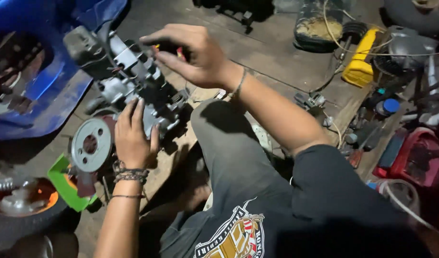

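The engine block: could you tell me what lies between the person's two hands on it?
In the head view, the grey engine block's upper body spans between the left hand, resting on its lower part, and the right hand at its top.
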